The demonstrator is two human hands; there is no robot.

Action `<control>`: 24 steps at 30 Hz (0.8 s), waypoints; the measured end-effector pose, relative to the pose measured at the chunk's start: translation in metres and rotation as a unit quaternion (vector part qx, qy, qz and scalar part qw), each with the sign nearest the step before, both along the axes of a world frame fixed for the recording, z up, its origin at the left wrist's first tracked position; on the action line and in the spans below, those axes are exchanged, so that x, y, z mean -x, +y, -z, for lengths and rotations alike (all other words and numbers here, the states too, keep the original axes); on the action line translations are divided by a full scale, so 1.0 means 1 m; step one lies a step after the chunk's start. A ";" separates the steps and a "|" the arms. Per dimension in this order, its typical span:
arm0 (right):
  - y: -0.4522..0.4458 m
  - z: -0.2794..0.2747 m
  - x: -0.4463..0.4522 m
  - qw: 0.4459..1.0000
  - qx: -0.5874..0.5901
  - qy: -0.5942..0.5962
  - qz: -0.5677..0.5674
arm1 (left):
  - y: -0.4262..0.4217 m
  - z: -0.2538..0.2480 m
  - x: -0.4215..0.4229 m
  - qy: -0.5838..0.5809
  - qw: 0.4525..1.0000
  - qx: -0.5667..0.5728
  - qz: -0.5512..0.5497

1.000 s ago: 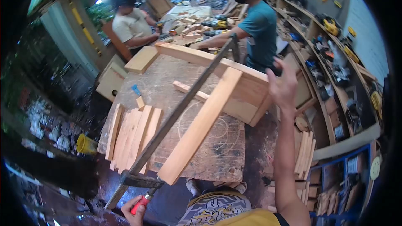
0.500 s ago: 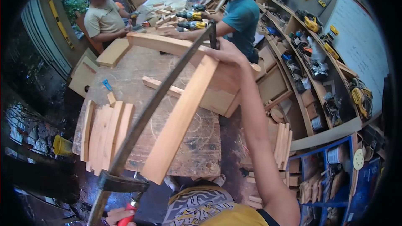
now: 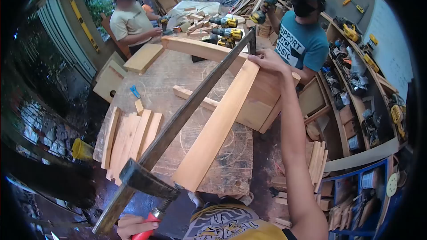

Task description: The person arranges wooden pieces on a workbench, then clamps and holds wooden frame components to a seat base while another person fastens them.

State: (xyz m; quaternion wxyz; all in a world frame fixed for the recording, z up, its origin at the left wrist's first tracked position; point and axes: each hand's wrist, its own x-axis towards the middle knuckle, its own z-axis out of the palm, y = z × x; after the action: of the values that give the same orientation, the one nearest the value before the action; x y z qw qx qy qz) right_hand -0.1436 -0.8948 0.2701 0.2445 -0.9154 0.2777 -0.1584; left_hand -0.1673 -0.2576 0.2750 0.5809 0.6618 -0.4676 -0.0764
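A long bar clamp runs diagonally over the workbench, its far jaw at a curved wooden rail. My left hand is closed around the clamp's red handle, below the sliding jaw. My right hand grips the far end of a wooden board, beside the clamp's far jaw; some of its fingers are hidden. The board slants toward me, with its near end close to the clamp screw. A wide wooden panel joins the rail under my right hand.
Wooden strips and a blue clip-like object lie on the scarred workbench. Yellow drills stand at its far side. Two people work across it, one holding a power tool. Tool shelves line the right.
The view has shifted, so the bench sits further right. The person in the teal shirt has straightened and raised a power tool. My hands keep their holds on the clamp and board.
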 end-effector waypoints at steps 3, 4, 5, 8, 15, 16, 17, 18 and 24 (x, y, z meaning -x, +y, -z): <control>-0.026 0.018 -0.005 0.996 0.029 -0.086 -0.005 | -0.044 -0.017 0.008 -0.029 0.989 0.118 -0.080; -0.032 0.016 -0.005 0.997 0.052 -0.059 -0.002 | -0.069 -0.027 0.012 -0.045 0.976 0.159 -0.142; -0.037 0.016 -0.007 0.997 0.075 -0.034 -0.002 | -0.066 -0.016 0.007 -0.053 0.975 0.160 -0.146; -0.053 0.014 -0.012 1.000 0.018 0.005 0.003 | -0.061 0.026 -0.012 -0.116 0.951 0.216 -0.191; -0.037 0.010 -0.003 0.993 0.075 -0.082 0.037 | -0.098 -0.018 -0.021 -0.179 0.929 0.223 -0.235; -0.040 0.013 -0.003 0.980 0.048 -0.181 0.067 | -0.109 -0.024 -0.028 -0.201 0.918 0.279 -0.196; -0.043 0.019 -0.004 0.955 0.022 -0.278 0.096 | -0.130 -0.034 -0.030 -0.191 0.903 0.363 -0.130; -0.046 0.026 -0.009 0.931 0.012 -0.335 0.143 | -0.144 -0.041 -0.029 -0.145 0.906 0.396 -0.041; 0.039 0.006 0.018 0.898 0.003 -0.436 0.064 | -0.176 -0.057 -0.047 -0.026 0.855 0.449 0.259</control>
State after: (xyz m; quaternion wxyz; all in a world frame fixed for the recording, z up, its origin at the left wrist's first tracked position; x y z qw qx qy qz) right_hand -0.1620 -0.8555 0.2642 0.3280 -0.7358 0.2007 -0.5574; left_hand -0.1204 -0.4334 0.3319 0.7619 0.1856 -0.6204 0.0116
